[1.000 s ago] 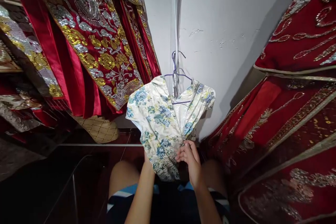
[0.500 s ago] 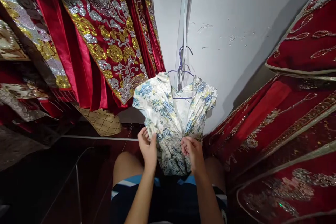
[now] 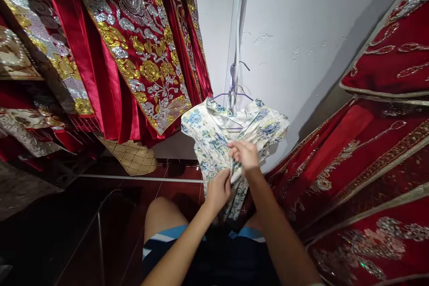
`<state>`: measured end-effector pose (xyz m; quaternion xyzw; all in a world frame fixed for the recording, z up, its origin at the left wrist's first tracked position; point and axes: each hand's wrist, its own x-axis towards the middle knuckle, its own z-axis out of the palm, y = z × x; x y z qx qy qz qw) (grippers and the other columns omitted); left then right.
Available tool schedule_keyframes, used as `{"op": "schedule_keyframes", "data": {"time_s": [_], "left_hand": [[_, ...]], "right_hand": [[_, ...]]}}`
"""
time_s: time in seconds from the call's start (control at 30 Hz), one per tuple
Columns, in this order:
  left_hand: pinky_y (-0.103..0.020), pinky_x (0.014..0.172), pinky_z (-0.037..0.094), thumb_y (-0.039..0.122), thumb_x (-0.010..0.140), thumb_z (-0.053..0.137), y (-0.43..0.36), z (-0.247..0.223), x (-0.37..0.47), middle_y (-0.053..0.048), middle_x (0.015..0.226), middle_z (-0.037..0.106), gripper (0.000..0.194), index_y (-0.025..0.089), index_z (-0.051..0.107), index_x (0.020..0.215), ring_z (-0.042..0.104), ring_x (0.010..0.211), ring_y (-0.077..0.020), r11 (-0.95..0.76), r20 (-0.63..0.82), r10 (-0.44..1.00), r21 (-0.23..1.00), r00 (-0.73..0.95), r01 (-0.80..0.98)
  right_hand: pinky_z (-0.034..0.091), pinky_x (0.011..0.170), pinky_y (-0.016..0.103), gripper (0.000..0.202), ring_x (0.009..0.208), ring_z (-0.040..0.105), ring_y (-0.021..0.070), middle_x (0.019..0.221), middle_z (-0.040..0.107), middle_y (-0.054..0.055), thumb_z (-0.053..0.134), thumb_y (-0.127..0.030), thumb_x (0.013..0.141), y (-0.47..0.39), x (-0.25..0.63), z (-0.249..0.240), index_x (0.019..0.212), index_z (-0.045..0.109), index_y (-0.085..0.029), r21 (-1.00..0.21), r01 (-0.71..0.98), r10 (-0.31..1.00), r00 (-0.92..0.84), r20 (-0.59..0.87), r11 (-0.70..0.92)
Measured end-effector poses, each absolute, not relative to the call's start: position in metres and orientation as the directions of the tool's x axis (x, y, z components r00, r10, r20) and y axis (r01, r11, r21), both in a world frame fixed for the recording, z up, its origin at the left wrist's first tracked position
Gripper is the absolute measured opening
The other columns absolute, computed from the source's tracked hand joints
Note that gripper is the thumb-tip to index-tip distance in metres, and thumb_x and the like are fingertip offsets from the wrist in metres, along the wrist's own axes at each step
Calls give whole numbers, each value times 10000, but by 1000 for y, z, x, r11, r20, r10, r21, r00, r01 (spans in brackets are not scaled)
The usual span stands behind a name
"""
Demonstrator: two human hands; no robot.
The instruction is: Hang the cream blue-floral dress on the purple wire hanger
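A white floral dress point(image 3: 211, 143) with blue and green print hangs in front of me on a purple hanger point(image 3: 232, 81). Its short sleeves spread to both sides, and the hanger's bar shows through the neckline. My left hand point(image 3: 218, 190) is closed on the cloth at the front of the waist. Just above and to the right, my right hand point(image 3: 244, 154) has its fingers curled in a pinch at the front opening, gripping the dress's edge. The exact bit of cloth between its fingertips is hidden.
Red garments with gold and silver sequins point(image 3: 147, 62) hang at the left. More red embroidered gowns point(image 3: 378, 143) fill the right side. Behind the dress are a pale wall point(image 3: 281, 18) and a strap point(image 3: 238, 22). Dark red floor tiles point(image 3: 177, 192) lie below.
My left hand has moved right from the dress's side to its front middle. My right hand has risen along the opening. The neckline has drawn together and the dress has shifted slightly right.
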<state>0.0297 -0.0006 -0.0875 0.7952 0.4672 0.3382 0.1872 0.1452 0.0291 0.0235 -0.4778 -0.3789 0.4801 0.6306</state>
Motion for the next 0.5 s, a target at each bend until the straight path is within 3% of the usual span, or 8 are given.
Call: {"op": "schedule_keyframes", "data": {"time_s": [0.2, 0.3, 0.4, 0.5], "left_hand": [[-289, 656, 412, 84, 885, 471, -6, -62, 30, -84, 982, 655, 246, 215, 590, 1056, 663, 796, -233, -605, 107, 795, 225, 598, 764], [-301, 663, 438, 52, 835, 537, 0, -47, 32, -108, 1003, 668, 324, 199, 600, 1117, 673, 786, -253, -684, -11, 722, 137, 692, 716], [-297, 677, 451, 126, 915, 499, 20, -18, 28, -89, 949, 673, 190, 200, 616, 1045, 661, 784, -232, -727, 139, 677, 280, 723, 627], [-296, 693, 450, 244, 998, 432, 50, 29, 19, -53, 876, 662, 213, 203, 575, 1149, 625, 743, -203, -694, 515, 720, 511, 466, 507]], "right_hand": [[158, 361, 191, 129, 371, 296, 23, 482, 522, -30, 668, -207, 765, 77, 168, 95, 720, 714, -95, -923, -326, 969, 204, 140, 202], [169, 365, 190, 156, 376, 306, 27, 490, 508, -42, 651, -239, 807, 77, 169, 104, 775, 720, -103, -900, -342, 956, 208, 207, 269], [210, 382, 192, 177, 391, 358, 41, 498, 520, -40, 654, -289, 822, 70, 165, 98, 790, 715, -125, -901, -283, 937, 216, 275, 329], [219, 396, 202, 192, 389, 358, 47, 487, 534, -31, 652, -308, 823, 63, 162, 91, 748, 701, -138, -910, -199, 922, 218, 321, 364]]}}
